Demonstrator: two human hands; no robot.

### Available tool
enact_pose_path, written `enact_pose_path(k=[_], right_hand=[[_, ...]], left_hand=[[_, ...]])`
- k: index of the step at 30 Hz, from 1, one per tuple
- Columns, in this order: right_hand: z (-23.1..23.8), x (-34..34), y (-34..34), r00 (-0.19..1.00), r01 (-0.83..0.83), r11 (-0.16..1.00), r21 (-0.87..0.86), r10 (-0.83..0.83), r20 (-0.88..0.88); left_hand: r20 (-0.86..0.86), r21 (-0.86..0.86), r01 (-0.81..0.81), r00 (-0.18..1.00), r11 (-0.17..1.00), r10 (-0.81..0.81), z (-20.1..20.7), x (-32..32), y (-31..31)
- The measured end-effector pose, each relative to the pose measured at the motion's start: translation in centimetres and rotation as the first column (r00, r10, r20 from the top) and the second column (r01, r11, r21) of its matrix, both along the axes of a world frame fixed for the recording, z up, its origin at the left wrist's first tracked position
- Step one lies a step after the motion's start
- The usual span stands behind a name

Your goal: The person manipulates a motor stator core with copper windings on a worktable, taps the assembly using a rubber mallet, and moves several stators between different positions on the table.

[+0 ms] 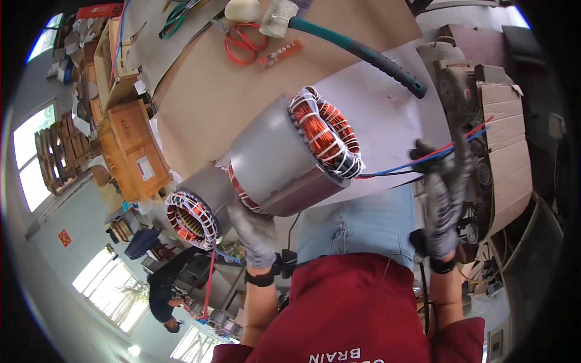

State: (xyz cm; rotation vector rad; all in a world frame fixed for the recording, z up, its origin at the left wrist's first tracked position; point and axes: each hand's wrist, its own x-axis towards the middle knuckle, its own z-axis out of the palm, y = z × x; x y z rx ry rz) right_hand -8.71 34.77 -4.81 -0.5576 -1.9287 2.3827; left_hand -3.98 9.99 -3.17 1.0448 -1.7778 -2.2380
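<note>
A large grey cylindrical motor stator (269, 154) lies aslant in front of me. Orange copper windings laced with white cord (327, 133) ring its right end. My gloved left hand (253, 236) is against its lower left end, the fingers mostly hidden. Just left of that hand is a second, smaller-looking stator (209, 190), its laced winding facing the lower left. Red, blue and black lead wires (396, 170) run right from the larger stator. They cross the fingers of my gloved right hand (445, 196), which is open with its fingers apart.
On the brown-covered table (212, 103) lie a green-handled mallet (357, 48), red-handled scissors (245, 43), a red cutter (281, 53) and green-handled scissors (174, 21). Wooden crates (136, 148) stand left; machinery (457, 91) and cardboard (505, 151) are at right. Another person (160, 296) works at lower left.
</note>
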Motion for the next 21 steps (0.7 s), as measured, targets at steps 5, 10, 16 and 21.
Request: enact_pose_path(k=[5,10,16,21], right_hand=[[-3.3,4.3,-6.9,0.992,-0.093,0.994,-0.048,0.089,-0.088],[-4.9,2.5,-9.7,0.992,0.1,0.988,-0.116,-0.108,-0.06],[-5.2,-7.4,-6.7,0.777,-0.474,0.836,0.276,0.545,-0.316],[-4.2,-13.3,-7.9,0.628,-0.446,0.611,0.654,0.735,-0.258]], left_hand=[[0.117,0.259,-0.142,0.987,0.955,0.115,0.0,-1.3,0.2],[0.078,0.307,-0.157,0.987,0.939,0.139,1.0,-0.6,3.1],[0.02,0.548,-0.01,1.0,0.837,-0.001,1.3,3.1,6.8],[0.004,0.622,0.497,0.771,0.605,-0.637,1.5,2.3,9.0]])
